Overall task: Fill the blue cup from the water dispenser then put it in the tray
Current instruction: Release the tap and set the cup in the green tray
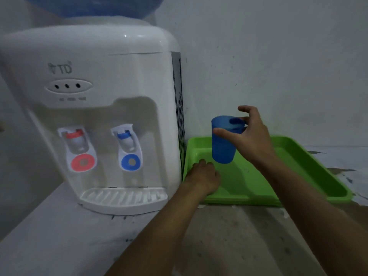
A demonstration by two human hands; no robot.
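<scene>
My right hand point(252, 134) grips the translucent blue cup point(223, 148) near its rim and holds it upright in the air above the left part of the green tray point(310, 162). Whether there is water in the cup I cannot tell. My left hand point(205, 177) rests palm down inside the tray at its left front corner, with nothing visibly held. The white water dispenser point(95, 108) stands to the left of the tray, with a red tap point(76, 140) and a blue tap point(127, 139) over a white drip grid point(123, 197).
The dispenser and the tray stand on a grey worn counter point(219, 236) against a pale wall point(278, 66). A blue water bottle point(93, 5) sits on top of the dispenser. The dispenser's right side almost touches the tray's left rim.
</scene>
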